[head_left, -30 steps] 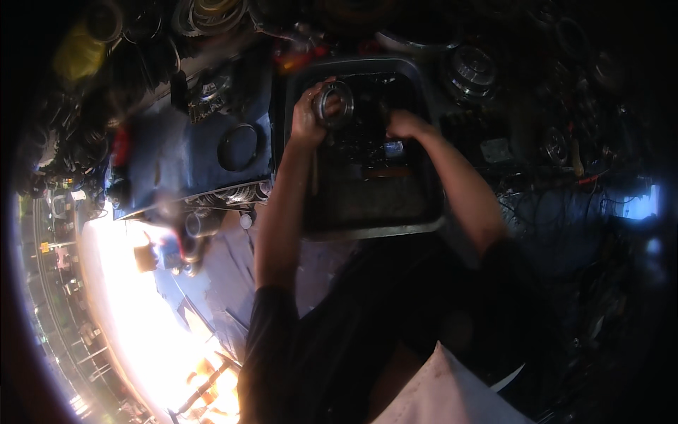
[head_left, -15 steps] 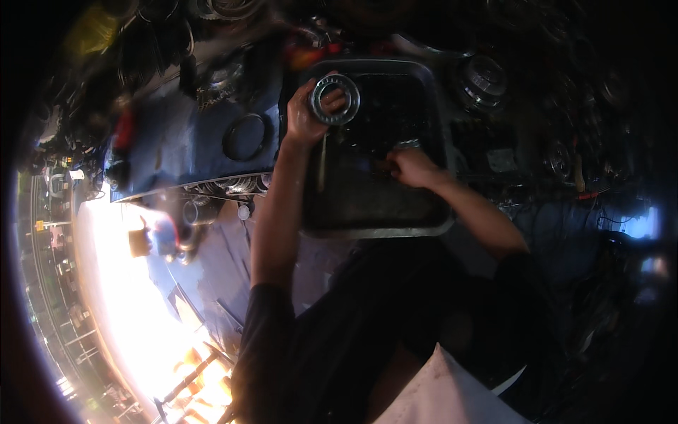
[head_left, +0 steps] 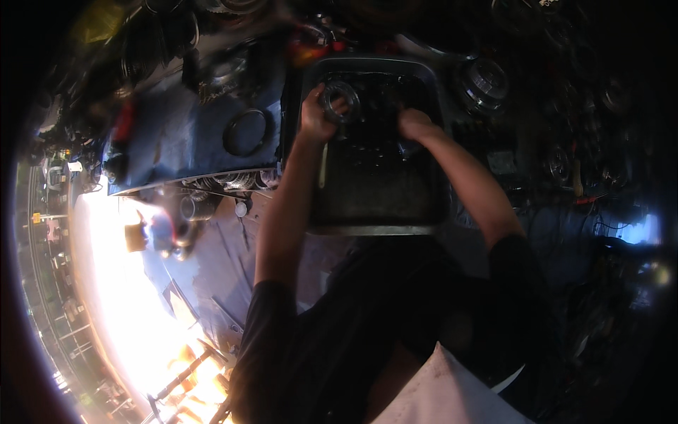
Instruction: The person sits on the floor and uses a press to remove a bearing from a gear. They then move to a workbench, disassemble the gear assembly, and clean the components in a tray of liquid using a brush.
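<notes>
My left hand (head_left: 318,121) grips a shiny metal bearing (head_left: 340,101), a ring with an open middle through which some of my fingers show. It is tilted over the far left part of a deep, dark rectangular tray (head_left: 374,230). To the right, over the same tray, my right hand (head_left: 417,126) is closed in a fist, slightly smeared by motion. Whatever it holds is too dark and blurred to make out. Dark, wet-looking liquid with light specks covers the tray's bottom. A thin pale stick (head_left: 323,167) leans along the tray's left inner wall.
Left of the tray, a large thin metal ring (head_left: 248,132) lies on a blue-grey bench top (head_left: 166,152). A round stacked metal part (head_left: 486,85) stands to the right. Cluttered metal parts fill the far side. Below the bench edge sits a dark cylinder (head_left: 198,208).
My right hand has moved away from me, up the tray. The bearing in my left hand has shifted slightly and turned, so its face appears narrower and darker.
</notes>
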